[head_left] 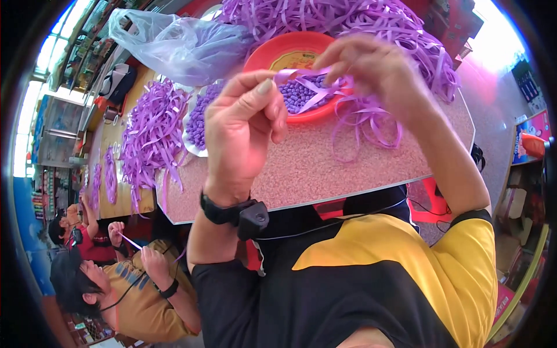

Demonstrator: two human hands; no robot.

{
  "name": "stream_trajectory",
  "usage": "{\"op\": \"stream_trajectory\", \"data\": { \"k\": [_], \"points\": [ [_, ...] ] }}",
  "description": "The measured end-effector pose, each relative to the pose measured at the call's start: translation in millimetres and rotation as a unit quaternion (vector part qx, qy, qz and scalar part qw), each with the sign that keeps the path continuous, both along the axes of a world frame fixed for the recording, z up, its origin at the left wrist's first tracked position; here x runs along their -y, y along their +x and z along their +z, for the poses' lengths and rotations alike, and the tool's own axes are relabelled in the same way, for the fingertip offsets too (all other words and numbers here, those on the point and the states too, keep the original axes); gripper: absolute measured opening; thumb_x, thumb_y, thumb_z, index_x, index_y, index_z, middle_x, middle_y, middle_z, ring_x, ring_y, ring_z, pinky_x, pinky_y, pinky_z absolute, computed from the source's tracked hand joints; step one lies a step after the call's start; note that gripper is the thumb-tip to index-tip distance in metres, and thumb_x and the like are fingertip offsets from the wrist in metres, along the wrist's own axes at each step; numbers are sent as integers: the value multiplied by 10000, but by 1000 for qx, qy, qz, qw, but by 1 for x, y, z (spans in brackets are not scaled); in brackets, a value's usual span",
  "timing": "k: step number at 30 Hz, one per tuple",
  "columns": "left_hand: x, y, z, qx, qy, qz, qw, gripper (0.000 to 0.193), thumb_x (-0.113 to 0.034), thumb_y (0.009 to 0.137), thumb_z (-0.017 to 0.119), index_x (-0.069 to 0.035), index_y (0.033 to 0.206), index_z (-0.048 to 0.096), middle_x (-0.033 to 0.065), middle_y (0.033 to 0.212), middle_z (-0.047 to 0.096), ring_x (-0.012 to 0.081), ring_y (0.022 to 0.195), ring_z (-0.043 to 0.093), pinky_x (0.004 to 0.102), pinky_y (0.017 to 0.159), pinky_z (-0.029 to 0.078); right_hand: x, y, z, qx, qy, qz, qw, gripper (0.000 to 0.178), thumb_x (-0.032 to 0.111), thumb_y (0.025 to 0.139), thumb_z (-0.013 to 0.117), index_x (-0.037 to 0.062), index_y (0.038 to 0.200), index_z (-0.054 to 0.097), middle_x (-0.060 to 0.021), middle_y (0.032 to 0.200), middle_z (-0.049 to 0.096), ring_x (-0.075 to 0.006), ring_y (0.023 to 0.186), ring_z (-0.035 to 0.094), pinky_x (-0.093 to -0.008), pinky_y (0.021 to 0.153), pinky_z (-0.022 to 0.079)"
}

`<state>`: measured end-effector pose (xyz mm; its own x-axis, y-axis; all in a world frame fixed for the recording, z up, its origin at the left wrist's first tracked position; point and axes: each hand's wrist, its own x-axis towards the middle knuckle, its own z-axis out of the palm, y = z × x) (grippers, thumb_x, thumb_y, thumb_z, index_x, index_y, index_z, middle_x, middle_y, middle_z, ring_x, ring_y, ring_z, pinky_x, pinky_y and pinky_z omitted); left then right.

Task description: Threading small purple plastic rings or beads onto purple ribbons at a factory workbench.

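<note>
My left hand pinches a purple ribbon between thumb and forefinger, above a red bowl. The ribbon stretches across to the bent fingers of my right hand, which are somewhat blurred and appear closed on it. Loose ribbon hangs below the right hand and trails onto the speckled pink table. Purple beads fill the near part of the bowl. More purple beads lie in a white dish left of my left hand, which partly covers them.
A large purple ribbon heap lies beyond the bowl, and a second ribbon pile on the left. A clear plastic bag rests at the far left. To the left, a person in a tan shirt holds a thin strip; another sits beyond.
</note>
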<state>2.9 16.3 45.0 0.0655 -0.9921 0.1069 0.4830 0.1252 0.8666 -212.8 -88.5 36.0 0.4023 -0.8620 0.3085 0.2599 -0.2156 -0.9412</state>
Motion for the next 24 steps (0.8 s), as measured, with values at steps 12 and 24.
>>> {"op": "stream_trajectory", "data": {
  "k": [12, 24],
  "points": [
    [15, 246, 145, 403, -53, 408, 818, 192, -29, 923, 628, 66, 1089, 633, 28, 714, 538, 101, 544, 439, 245, 458, 350, 42, -24, -37, 33, 181, 130, 974, 251, 178, 1013, 517, -20, 1133, 612, 55, 588, 339, -86, 495, 415, -194, 453, 287],
    [-13, 244, 236, 212, -23, 60, 975, 243, -45, 970, 534, 83, 1170, 586, 61, 830, 540, 123, 679, 426, 254, 562, 332, 25, 21, 4, -88, -27, 175, 980, 231, 135, 995, 519, 8, 1078, 693, -131, 1162, 662, -112, 789, 668, -156, 523, 407]
  ]
}}
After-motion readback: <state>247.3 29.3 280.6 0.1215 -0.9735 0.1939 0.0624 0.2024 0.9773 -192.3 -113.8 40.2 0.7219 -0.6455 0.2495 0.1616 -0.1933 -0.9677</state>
